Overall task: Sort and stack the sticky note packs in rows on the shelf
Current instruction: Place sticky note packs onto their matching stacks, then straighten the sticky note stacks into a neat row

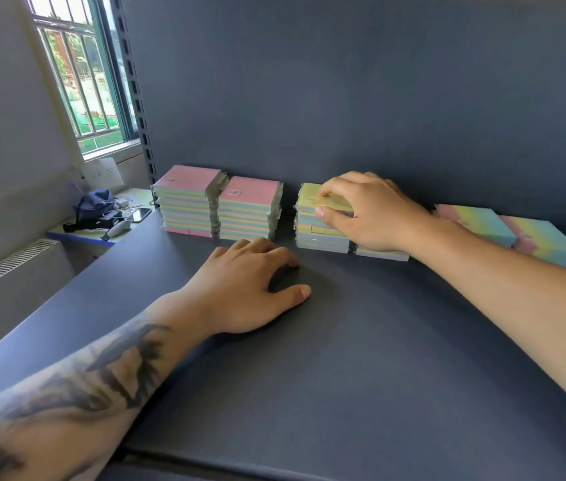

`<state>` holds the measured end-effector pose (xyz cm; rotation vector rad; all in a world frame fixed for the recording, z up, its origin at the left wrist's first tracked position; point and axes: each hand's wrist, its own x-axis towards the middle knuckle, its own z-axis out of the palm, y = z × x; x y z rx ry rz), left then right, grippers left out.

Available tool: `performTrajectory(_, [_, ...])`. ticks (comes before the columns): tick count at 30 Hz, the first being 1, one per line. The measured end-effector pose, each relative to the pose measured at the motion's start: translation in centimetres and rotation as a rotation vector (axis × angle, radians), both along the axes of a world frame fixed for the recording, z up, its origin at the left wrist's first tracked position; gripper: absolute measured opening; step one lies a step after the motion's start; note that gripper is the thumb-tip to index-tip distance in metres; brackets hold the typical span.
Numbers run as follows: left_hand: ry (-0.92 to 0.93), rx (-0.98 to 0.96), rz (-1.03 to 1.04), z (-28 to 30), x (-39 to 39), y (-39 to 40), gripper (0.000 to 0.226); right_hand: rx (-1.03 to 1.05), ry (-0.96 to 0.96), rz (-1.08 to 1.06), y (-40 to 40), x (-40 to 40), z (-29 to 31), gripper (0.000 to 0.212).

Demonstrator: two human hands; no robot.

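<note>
Right hand (365,211): reaches in from the right, fingers curled over a yellow-topped pack (313,199), thumb pressed to its front edge; the pack sits on top of the third stack (321,234).
Left hand (250,289): rests palm-down on the shelf (344,359), fingers loosely bent, holding nothing, just in front of the gap between the second and third stacks.
Key relation: the gripped pack lies directly under the right hand, its long side running roughly parallel to the back wall; the right hand is the nearer hand to it.
Row so far: two pink-topped stacks (188,203), (248,210) stand side by side at far left; the third stack stands a little apart to their right.
Unsorted: loose packs (514,230) lie tilted further right, beyond the right forearm.
Step, judged: seating the pack square on the third stack.
Room: barred window (80,71) at left, cluttered ledge (108,216) below it.
</note>
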<state>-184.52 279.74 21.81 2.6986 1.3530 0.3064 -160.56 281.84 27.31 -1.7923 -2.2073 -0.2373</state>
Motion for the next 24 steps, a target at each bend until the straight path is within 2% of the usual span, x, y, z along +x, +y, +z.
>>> performTrajectory(7, [-0.011, -0.014, -0.001, 0.0, -0.1, -0.2, 0.055, -0.003, 0.023, -0.001, -0.2, 0.4, -0.3, 0.043])
performTrajectory(13, [-0.005, -0.023, 0.029, 0.2, 0.1, -1.2, 0.059, 0.035, 0.048, -0.004, -2.5, 0.7, -0.9, 0.067])
performTrajectory(16, [0.022, -0.013, 0.053, 0.6, 1.0, -2.6, 0.068, 0.053, 0.051, 0.032, -6.4, 1.8, -1.5, 0.064])
performTrajectory(19, [0.062, -0.017, 0.030, 0.9, 3.2, -5.0, 0.068, 0.007, 0.015, 0.059, -11.5, 4.3, -2.6, 0.059])
performTrajectory(24, [0.105, -0.027, -0.043, 1.0, 10.6, -11.0, 0.065, -0.185, 0.066, -0.104, -21.5, 11.8, -4.2, 0.064])
